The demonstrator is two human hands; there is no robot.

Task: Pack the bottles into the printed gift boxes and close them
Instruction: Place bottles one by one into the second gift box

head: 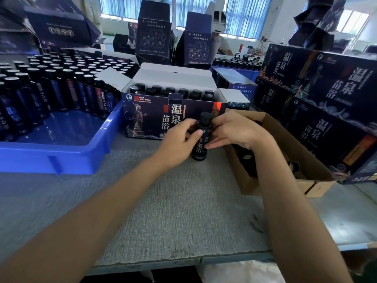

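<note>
Bottle: a dark labelled bottle (202, 137) with a black cap, upright just in front of the open gift box; its base is at the bench (183, 211), though contact cannot be made out.
Left hand: the left hand (177, 144) has its fingers and thumb curled round the bottle's left side.
Right hand: the right hand (232, 131) grips the bottle from the right, fingertips on the label.
Gift box: the printed gift box (151, 119) stands with its flaps up, and rows of black-capped bottles fill it; the hands and bottle hide part of its front print.
Blue tray: a blue tray (61, 152) on the left holds many upright bottles (51, 88) crowded at its far side.
Carton: a brown cardboard carton (285, 144) sits just right of the hands, with dark bottles inside; the right wrist hides part of them.
Stacked boxes: closed gift boxes (326, 94) are piled at the right.
Behind: upright dark boxes (153, 35) and a person (219, 23) are across the bench.
</note>
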